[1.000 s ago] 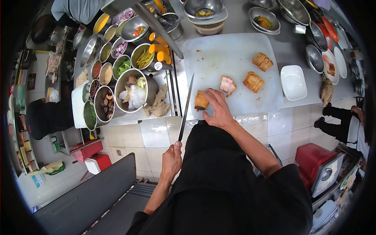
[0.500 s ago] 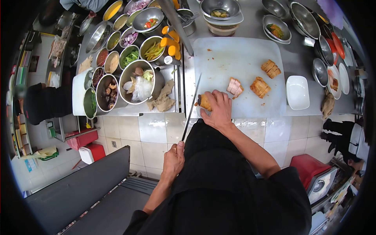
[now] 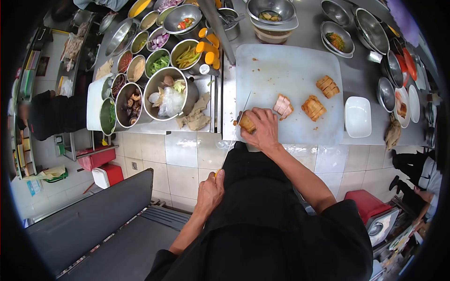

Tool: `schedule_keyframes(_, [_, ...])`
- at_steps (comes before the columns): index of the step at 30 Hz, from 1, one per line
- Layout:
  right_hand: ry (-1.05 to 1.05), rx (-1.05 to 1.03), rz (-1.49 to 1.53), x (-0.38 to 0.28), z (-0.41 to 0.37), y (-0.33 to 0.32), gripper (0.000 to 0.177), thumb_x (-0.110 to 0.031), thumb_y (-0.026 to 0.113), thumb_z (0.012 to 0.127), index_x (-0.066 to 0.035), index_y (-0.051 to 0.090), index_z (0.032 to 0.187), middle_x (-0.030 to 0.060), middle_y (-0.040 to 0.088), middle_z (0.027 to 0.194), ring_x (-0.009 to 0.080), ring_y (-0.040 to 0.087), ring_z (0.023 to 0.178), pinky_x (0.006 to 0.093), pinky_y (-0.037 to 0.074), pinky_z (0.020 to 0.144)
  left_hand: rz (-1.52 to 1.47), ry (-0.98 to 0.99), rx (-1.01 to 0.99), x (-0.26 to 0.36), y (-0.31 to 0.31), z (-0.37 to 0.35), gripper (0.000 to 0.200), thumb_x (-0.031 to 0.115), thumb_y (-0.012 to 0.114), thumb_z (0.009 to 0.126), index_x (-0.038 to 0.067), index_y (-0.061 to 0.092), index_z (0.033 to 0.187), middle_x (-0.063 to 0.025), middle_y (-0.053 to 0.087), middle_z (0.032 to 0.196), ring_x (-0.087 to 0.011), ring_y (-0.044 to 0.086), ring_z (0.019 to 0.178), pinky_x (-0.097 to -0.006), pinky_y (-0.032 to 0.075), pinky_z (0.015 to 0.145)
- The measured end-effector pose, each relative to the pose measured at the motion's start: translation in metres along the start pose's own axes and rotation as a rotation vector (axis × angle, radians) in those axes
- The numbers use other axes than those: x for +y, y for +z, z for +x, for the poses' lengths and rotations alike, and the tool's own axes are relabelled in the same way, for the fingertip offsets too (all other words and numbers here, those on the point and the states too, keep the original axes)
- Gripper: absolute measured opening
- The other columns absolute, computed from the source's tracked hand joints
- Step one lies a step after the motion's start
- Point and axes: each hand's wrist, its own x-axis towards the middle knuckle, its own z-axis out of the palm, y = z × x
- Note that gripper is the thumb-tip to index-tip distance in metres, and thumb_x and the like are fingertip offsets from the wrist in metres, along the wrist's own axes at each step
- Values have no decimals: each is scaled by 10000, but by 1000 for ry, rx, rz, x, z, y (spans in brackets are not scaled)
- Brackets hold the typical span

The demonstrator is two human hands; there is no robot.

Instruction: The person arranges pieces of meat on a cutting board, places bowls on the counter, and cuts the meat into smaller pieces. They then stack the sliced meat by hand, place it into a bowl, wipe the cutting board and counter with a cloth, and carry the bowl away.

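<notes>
My left hand point(image 3: 210, 191) is closed around the yellowish handle of a long knife point(image 3: 230, 146), whose thin blade points away from me over the left edge of the white cutting board point(image 3: 290, 58). The blade stands edge-on against the left end of a browned piece of roast pork point(image 3: 247, 123). Fingers of my right hand point(image 3: 264, 129) are closed over that piece and press it on the board near its front edge. Farther right lie a sliced pork portion with a pale side up point(image 3: 283, 107) and two browned sliced portions, a nearer one point(image 3: 313, 108) and a farther one point(image 3: 327, 87).
Right of the board stands a white square dish point(image 3: 357, 117). Metal bowls point(image 3: 337, 40) fill the right side. On the left are several ingredient pots, a large pot point(image 3: 187, 93) and a crumpled brown cloth point(image 3: 197, 114). A slanted metal post point(image 3: 218, 30) rises behind the board. Other people work at both sides.
The knife has shifted slightly right, and its blade now meets the left end of the pork. My right hand keeps its hold. The whole view has shifted a little.
</notes>
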Motion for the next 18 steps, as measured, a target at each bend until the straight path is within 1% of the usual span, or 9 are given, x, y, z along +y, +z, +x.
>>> schedule_keyframes(2, [-1, 2, 15, 2, 2, 2, 450, -231, 720, 647, -117, 640, 1075, 41, 607, 1099, 259, 519, 1027, 416, 383, 849, 16, 13, 3, -2, 0, 6, 605, 479, 368, 1025, -68, 594, 901, -367, 605, 751, -558, 596, 782, -587, 469, 720])
schedule_keyframes(4, [5, -4, 36, 1, 1, 4, 454, -234, 718, 648, -115, 639, 1078, 41, 611, 1101, 259, 517, 1030, 416, 383, 856, 44, 80, -2, -4, 0, 14, 616, 483, 357, 1025, -68, 600, 891, -367, 612, 779, -559, 595, 812, -578, 471, 738])
schedule_keyframes(5, [19, -22, 55, 1, 2, 4, 460, -232, 726, 639, -110, 643, 1075, 52, 616, 1107, 267, 523, 1033, 412, 388, 861, 47, 78, -4, -2, -3, 15, 616, 483, 357, 1025, -68, 600, 891, -367, 612, 779, -559, 595, 812, -578, 471, 738])
schedule_keyframes(7, [35, -32, 68, 3, 6, 5, 466, -231, 733, 631, -105, 647, 1071, 63, 621, 1113, 275, 529, 1036, 409, 393, 866, -26, 1, -70, 8, -10, 19, 634, 491, 339, 1026, -67, 606, 882, -362, 618, 797, -556, 596, 838, -572, 469, 761])
schedule_keyframes(11, [57, -42, 89, 2, 4, 5, 449, -222, 722, 638, -102, 642, 1063, 56, 622, 1117, 272, 527, 1045, 412, 389, 868, -19, 3, -57, -4, -4, 14, 645, 494, 324, 1027, -66, 607, 875, -357, 621, 806, -551, 596, 855, -575, 464, 775])
schedule_keyframes(14, [58, -51, 79, 3, 3, 5, 443, -218, 717, 641, -104, 640, 1062, 57, 623, 1115, 271, 526, 1046, 410, 387, 870, 30, 20, -29, 4, 1, 19, 636, 480, 328, 1030, -69, 607, 874, -360, 619, 805, -551, 597, 849, -578, 462, 767])
schedule_keyframes(17, [39, -43, 77, 3, 2, 8, 451, -213, 710, 641, -101, 632, 1072, 54, 619, 1110, 268, 518, 1048, 411, 386, 870, -11, 156, -11, 7, 16, 49, 619, 462, 332, 1036, -69, 605, 871, -367, 613, 799, -553, 596, 846, -581, 459, 759])
schedule_keyframes(18, [31, -38, 75, 4, 2, 8, 463, -210, 705, 641, -96, 625, 1083, 50, 614, 1107, 265, 511, 1050, 414, 386, 868, -16, 155, -3, 7, 15, 51, 619, 462, 332, 1036, -69, 605, 871, -367, 613, 799, -553, 596, 846, -581, 459, 759])
